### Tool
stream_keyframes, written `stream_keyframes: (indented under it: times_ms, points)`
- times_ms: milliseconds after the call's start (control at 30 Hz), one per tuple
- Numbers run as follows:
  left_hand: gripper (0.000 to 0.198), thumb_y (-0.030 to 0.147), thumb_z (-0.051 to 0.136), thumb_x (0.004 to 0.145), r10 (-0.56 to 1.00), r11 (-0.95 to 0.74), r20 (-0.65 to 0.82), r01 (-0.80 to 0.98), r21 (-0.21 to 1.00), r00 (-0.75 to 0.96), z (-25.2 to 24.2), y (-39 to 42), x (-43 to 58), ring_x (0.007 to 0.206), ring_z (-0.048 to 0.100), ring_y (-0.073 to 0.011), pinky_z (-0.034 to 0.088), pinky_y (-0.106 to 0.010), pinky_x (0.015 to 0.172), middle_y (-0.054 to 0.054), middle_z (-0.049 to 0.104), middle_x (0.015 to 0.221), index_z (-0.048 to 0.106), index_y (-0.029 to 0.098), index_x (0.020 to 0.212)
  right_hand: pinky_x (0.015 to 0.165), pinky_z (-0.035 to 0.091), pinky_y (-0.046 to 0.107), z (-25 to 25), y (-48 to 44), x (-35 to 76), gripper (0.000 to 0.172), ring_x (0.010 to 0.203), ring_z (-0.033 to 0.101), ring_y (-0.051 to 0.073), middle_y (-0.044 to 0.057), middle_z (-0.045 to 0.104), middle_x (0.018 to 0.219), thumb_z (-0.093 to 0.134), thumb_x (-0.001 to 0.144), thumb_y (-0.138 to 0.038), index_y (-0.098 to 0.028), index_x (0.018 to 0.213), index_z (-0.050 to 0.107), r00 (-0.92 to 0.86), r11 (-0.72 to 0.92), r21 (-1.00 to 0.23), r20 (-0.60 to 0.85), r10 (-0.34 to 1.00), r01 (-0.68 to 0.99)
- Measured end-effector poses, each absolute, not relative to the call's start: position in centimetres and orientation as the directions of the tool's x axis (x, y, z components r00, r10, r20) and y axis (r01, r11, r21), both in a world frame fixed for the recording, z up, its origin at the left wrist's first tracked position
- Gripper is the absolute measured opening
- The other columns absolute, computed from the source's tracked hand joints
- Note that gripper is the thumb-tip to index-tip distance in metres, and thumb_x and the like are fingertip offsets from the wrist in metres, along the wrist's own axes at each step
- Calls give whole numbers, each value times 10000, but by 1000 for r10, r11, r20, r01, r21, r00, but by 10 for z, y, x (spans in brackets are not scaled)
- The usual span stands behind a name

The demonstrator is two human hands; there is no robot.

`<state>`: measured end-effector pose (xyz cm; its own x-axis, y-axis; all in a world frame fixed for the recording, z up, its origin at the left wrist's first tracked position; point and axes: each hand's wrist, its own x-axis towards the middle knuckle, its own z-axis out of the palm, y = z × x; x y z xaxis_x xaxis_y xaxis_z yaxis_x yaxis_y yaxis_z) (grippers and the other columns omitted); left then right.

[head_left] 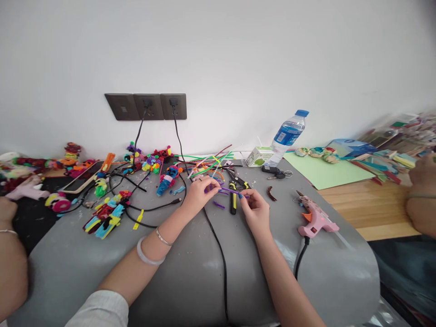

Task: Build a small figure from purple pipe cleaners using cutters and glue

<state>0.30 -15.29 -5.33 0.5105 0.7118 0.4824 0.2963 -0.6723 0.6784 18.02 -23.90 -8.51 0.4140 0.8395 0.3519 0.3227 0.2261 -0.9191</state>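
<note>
Both my hands pinch one thin purple pipe cleaner (229,190) over the grey mat (190,268). My left hand (199,194) is closed on its left end, fingertips pressed together. My right hand (255,210) is closed on its right end, thumb and fingers pinched. Just beyond the pipe cleaner lie black and yellow pliers (235,187) and short purple offcuts (219,205). A loose heap of coloured pipe cleaners (209,164) lies further back near the wall.
A pink glue gun (316,218) lies right of my right hand, its black cable running off the mat. Colourful pipe-cleaner figures (108,217) litter the left. A water bottle (288,134), keys (276,171) and green paper (323,172) sit behind. Other people's arms (420,195) show at both edges.
</note>
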Motion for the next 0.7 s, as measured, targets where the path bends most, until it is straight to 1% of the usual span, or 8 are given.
stream_keyframes:
  times_ms: [300, 700]
  points:
    - [60, 143, 608, 841, 742, -639, 432, 347, 687, 513, -54, -153, 4, 670, 556, -133, 426, -245, 643, 1, 639, 773, 637, 179, 803, 482, 355, 244, -86, -239, 180, 129, 539, 452, 127, -3, 571, 674, 616, 805, -322, -193, 810, 618, 411, 229, -917, 356, 839, 327]
    - [53, 150, 615, 829, 747, -640, 441, 362, 678, 497, -54, -154, 4, 680, 570, -139, 442, -258, 656, -4, 654, 782, 637, 188, 800, 488, 378, 242, -86, -239, 180, 89, 560, 475, 133, 6, 578, 681, 605, 795, -290, -202, 809, 609, 392, 239, -913, 363, 845, 331]
